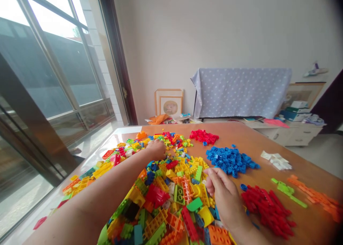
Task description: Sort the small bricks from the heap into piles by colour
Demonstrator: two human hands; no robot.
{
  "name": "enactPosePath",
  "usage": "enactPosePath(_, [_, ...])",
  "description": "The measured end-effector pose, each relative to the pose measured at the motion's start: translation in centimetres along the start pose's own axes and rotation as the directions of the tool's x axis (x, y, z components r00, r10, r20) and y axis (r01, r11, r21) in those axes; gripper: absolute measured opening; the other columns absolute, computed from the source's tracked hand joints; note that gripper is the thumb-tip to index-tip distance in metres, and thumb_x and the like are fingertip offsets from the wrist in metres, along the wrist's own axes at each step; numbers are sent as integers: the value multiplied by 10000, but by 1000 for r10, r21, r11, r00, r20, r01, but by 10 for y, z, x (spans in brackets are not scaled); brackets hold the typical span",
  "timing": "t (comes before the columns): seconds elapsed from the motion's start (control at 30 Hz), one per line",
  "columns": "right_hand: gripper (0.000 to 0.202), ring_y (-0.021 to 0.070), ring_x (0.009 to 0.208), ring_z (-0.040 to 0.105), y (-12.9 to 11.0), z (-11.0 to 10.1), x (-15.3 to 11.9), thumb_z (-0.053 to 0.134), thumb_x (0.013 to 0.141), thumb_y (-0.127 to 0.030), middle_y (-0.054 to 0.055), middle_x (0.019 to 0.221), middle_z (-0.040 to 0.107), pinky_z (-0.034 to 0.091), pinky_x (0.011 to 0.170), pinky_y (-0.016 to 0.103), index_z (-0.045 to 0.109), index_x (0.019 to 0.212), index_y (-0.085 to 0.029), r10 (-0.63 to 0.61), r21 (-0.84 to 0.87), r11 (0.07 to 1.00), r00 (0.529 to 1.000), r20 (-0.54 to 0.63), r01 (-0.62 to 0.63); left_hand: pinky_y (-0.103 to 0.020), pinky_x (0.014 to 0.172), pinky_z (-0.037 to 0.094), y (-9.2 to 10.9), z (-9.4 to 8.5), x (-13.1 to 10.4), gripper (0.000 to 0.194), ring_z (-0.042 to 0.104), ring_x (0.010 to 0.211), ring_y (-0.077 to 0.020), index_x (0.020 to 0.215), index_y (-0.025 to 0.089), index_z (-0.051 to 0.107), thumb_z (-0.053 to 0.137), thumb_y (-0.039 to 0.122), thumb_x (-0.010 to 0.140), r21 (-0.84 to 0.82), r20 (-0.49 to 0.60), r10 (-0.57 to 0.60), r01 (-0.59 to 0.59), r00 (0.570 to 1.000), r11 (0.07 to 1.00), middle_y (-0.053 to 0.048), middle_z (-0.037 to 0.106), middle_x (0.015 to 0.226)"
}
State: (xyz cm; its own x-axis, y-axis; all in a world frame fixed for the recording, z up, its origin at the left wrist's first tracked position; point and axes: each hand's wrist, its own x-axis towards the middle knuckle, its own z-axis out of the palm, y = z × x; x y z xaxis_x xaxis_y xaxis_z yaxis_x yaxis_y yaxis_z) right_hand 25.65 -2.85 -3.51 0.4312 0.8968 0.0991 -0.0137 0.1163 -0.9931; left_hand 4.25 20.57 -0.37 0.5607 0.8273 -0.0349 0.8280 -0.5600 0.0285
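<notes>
A large pile of mixed toy bricks (174,202) covers the middle of the wooden table. My left hand (157,149) reaches over the far part of the pile, its fingers hidden behind the back of the hand. At the pile's right side, my right hand (221,186) is closed, thumb and fingers pressed together; what it holds, if anything, is too small to name. Just beyond it lies a heap of blue pieces (230,159). Long red pieces (268,207) are heaped to its right, and small red pieces (204,136) sit farther back.
White pieces (276,160), a light green piece (288,191) and orange pieces (316,196) lie at the right of the table (235,130). A window stands on the left. Behind the table are a cloth-covered object (241,91) and a framed picture (170,103).
</notes>
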Motion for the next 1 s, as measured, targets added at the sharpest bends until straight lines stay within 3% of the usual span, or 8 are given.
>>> enactPosePath(0.27, [303, 103, 594, 488, -8, 10, -4, 682, 926, -484, 26, 777, 643, 315, 454, 190, 684, 953, -183, 192, 351, 912, 977, 90, -212, -281, 729, 490, 15, -33, -14, 215, 633, 821, -194, 933, 178, 745, 620, 323, 835, -276, 35, 62, -50, 997, 960, -50, 711, 884])
enactPosePath(0.37, [349, 98, 580, 531, -21, 10, -4, 639, 950, -501, 88, 898, 707, 314, 421, 167, 689, 1025, -164, 344, 473, 780, 913, 220, -409, -235, 686, 486, 43, -53, -38, 278, 646, 814, -152, 1061, 207, 723, 588, 391, 902, -428, 25, 190, -161, 981, 889, -11, 732, 945])
enactPosePath(0.47, [414, 139, 690, 626, -29, 8, -3, 596, 971, -539, 132, 999, 712, 362, 428, 155, 685, 1102, -157, 461, 516, 623, 809, 364, -587, -248, 770, 512, 67, -72, -55, 341, 670, 922, -164, 1136, 217, 722, 634, 456, 910, -665, 3, 480, -356, 877, 656, -26, 744, 1054])
enactPosePath(0.53, [393, 120, 661, 604, -31, 5, -2, 589, 984, -509, 121, 963, 695, 321, 403, 138, 681, 1111, -149, 477, 537, 541, 762, 438, -647, -259, 819, 521, 68, -79, -53, 329, 674, 962, -167, 1157, 223, 726, 616, 431, 927, -682, -47, 488, -385, 871, 621, -32, 746, 1099])
enactPosePath(0.63, [317, 45, 493, 427, -28, -1, 0, 602, 993, -424, 52, 818, 627, 235, 371, 135, 680, 1067, -125, 473, 551, 506, 748, 466, -664, -256, 799, 532, 42, -76, -27, 313, 684, 914, -166, 1155, 206, 724, 575, 369, 932, -543, -105, 242, -259, 965, 799, -39, 756, 1057])
enactPosePath(0.73, [281, 29, 446, 332, -22, -5, 2, 600, 992, -398, -6, 737, 543, 235, 372, 156, 676, 1022, -129, 468, 556, 544, 777, 420, -628, -286, 807, 541, -1, -59, 4, 340, 689, 924, -197, 1172, 161, 715, 537, 274, 905, -353, -117, 25, -65, 993, 933, -77, 753, 1056])
enactPosePath(0.87, [259, 27, 429, 300, -17, -6, 4, 604, 981, -395, -33, 705, 493, 235, 375, 174, 671, 978, -145, 456, 552, 602, 816, 356, -577, -315, 835, 544, -41, -26, 29, 301, 695, 927, -232, 1061, 179, 764, 594, 185, 813, -192, -42, -65, 56, 997, 980, -80, 764, 1005])
enactPosePath(1.0, [267, 29, 435, 300, -14, -5, 4, 613, 970, -409, -33, 709, 496, 247, 382, 182, 669, 959, -148, 449, 552, 622, 830, 330, -556, -342, 932, 527, -45, -4, 41, 423, 669, 1083, -255, 1165, 263, 741, 629, 156, 772, -49, 3, -55, 55, 999, 997, -64, 724, 1210])
